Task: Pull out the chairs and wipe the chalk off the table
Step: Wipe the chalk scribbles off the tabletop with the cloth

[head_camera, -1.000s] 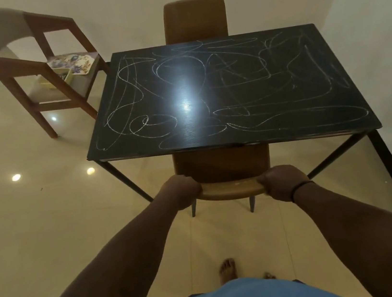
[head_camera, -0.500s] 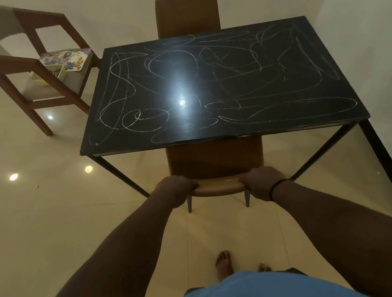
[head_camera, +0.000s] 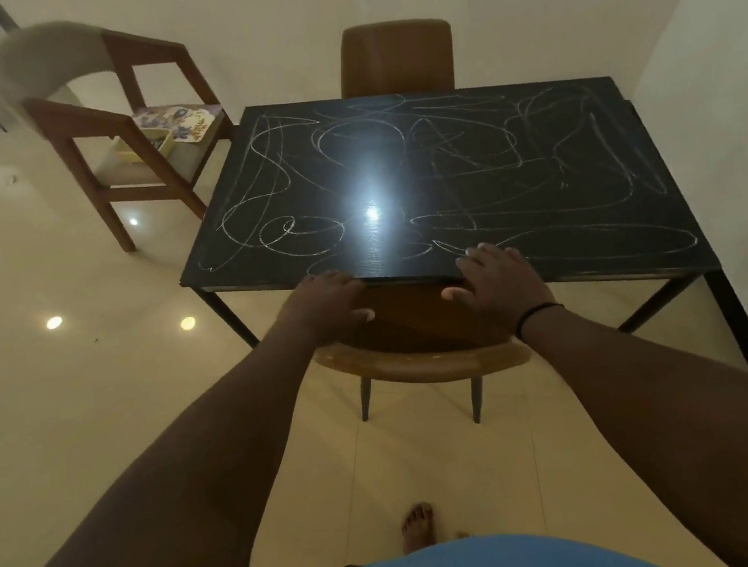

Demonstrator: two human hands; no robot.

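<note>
A black table [head_camera: 594, 223] covered in white chalk scribbles [head_camera: 288, 237] stands against the right wall. A brown chair [head_camera: 422, 365] is tucked under its near edge, with the top of its backrest toward me. My left hand [head_camera: 324, 302] and my right hand [head_camera: 499, 282] reach past the backrest to the table's near edge, fingers stretched forward and thumbs spread inward, holding nothing. Whether they touch the table or the chair I cannot tell. A second brown chair [head_camera: 396, 59] stands at the table's far side, pushed in.
A wooden armchair [head_camera: 118, 122] with a pale curved back stands at the table's left far corner, with a yellow tray [head_camera: 150, 141] and a flowered sheet [head_camera: 181, 120] on its seat. The glossy tiled floor [head_camera: 66, 398] lies to the left. My bare foot [head_camera: 415, 525] is behind the near chair.
Both hands have let go of the top of the near chair's backrest and moved forward to the table's near edge, fingers now spread. The view has swung to the left.
</note>
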